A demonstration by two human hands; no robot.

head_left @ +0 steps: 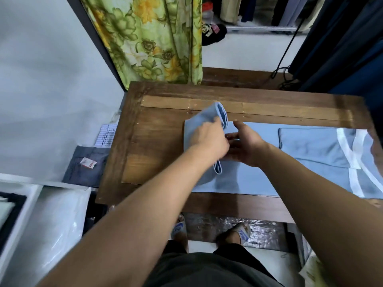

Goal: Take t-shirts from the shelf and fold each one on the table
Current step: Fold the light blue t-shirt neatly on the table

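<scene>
Just 1 view, worn on the head. It looks steeply down (wide-angle), close over the wooden surface (157,154) and floor.

Both forearms bare, no sleeves, watch or rings in view. Left hand (208,139), right hand (246,145) ungloved. Dark shorts (207,270). Pale slide sandals (241,232) with blue lettering on the straps, one per foot, toes exposed

The light blue t-shirt (310,150) runs past the right picture edge, and the left hand (209,139) hides part of its raised fold.
</scene>
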